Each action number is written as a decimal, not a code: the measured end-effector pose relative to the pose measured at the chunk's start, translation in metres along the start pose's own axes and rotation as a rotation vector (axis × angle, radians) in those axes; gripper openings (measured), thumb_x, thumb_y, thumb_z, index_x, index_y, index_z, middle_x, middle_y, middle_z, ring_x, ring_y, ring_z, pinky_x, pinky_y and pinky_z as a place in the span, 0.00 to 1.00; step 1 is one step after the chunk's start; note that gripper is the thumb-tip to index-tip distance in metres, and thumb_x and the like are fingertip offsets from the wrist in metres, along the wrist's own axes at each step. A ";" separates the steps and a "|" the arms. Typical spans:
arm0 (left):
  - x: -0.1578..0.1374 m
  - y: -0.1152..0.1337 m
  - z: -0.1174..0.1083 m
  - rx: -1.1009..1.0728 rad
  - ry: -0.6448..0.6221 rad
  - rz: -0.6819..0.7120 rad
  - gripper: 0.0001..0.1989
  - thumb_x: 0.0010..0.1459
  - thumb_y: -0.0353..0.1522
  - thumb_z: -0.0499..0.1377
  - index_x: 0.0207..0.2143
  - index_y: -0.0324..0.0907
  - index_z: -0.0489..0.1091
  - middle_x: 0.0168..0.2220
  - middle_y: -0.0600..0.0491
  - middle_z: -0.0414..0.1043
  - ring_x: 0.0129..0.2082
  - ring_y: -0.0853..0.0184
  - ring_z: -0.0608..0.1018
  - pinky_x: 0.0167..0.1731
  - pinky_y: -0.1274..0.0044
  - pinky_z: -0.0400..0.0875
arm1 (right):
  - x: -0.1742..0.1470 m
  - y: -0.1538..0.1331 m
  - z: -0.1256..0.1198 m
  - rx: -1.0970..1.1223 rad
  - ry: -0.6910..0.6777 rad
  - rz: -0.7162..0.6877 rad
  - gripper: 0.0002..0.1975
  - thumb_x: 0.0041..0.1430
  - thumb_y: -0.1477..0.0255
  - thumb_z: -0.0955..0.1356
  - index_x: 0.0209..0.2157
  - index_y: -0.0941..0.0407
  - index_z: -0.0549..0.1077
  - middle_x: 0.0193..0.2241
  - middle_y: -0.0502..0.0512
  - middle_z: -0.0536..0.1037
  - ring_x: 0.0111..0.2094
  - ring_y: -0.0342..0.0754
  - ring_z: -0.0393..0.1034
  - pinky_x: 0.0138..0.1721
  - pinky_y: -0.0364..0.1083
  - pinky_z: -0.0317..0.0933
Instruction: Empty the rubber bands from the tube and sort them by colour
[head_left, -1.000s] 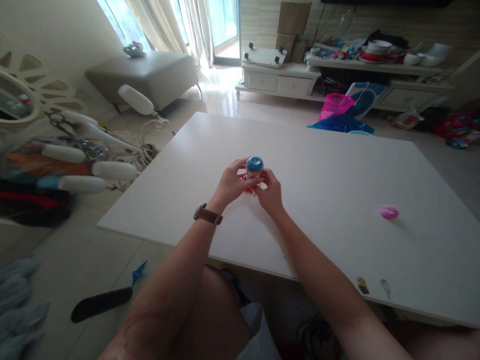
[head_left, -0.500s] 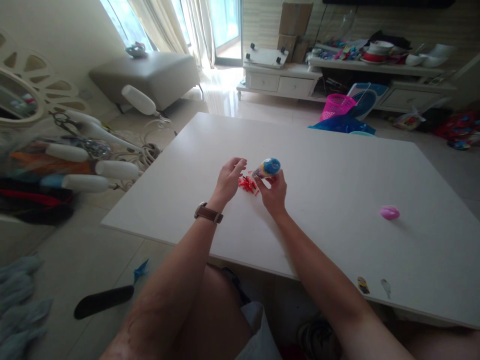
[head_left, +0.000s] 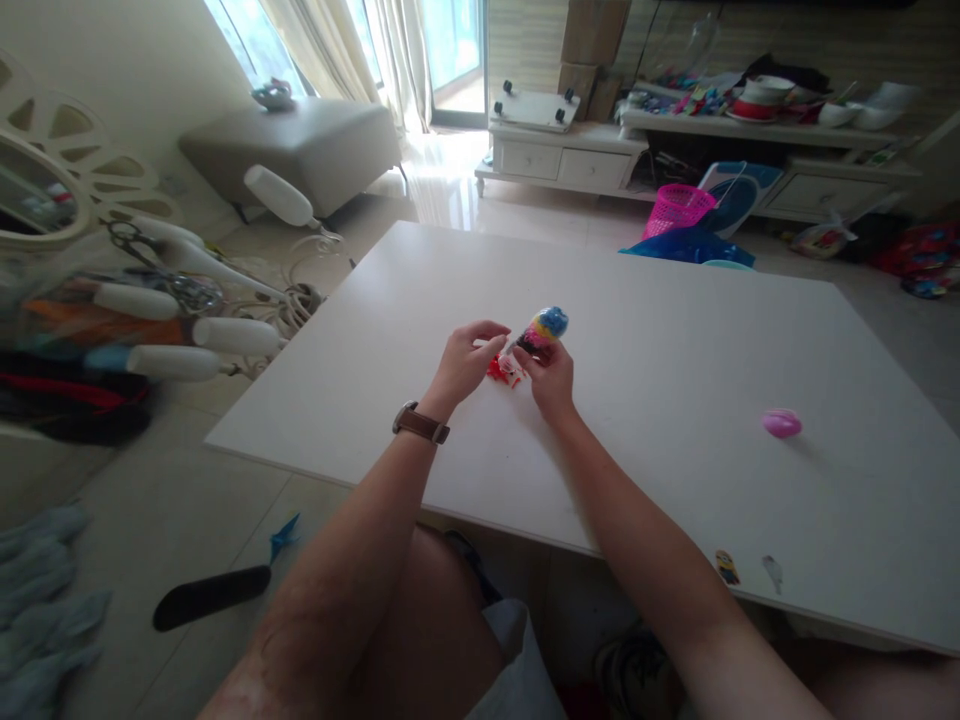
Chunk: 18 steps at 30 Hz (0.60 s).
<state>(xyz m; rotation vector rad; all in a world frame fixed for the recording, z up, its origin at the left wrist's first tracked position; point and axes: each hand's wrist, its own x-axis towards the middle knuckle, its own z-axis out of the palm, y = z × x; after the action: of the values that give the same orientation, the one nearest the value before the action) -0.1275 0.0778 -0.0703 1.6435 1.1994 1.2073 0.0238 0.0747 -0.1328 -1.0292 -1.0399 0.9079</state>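
My right hand (head_left: 551, 380) grips a clear, bulb-shaped container (head_left: 546, 327) over the white table (head_left: 660, 390). Layers of blue, yellow, pink and black bits show through its wall, and its rounded blue end points up and to the right. Close to the narrow lower end is my left hand (head_left: 471, 365), its thumb and fingertips drawn together. Whatever lies between those fingertips is too small to make out. Beneath and between both hands is a small pile of red pieces (head_left: 496, 369), partly hidden by them.
A pink rounded object (head_left: 782, 424) lies to the right on the table. Near the front edge are a small yellow-and-blue figure sticker (head_left: 726, 568) and a pale, flat piece (head_left: 772, 574). White lamp arms (head_left: 236, 336) stand off the left edge, and a pink basket (head_left: 679, 208) beyond the far edge.
My left hand has moved right, toward the container's narrow end, and its fingers have curled in. My right hand has tipped the container more upright.
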 end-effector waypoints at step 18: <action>-0.003 -0.014 0.006 0.024 -0.148 -0.044 0.14 0.49 0.32 0.69 0.40 0.40 0.77 0.37 0.50 0.81 0.37 0.63 0.82 0.42 0.70 0.78 | 0.003 0.004 0.000 0.195 -0.112 0.097 0.25 0.45 0.55 0.79 0.40 0.55 0.75 0.41 0.56 0.82 0.43 0.52 0.77 0.49 0.54 0.72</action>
<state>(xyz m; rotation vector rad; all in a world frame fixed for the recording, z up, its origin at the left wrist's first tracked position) -0.1254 0.0787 -0.0861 1.6842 1.1552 1.0297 0.0246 0.0787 -0.1362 -0.8790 -0.9786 1.1345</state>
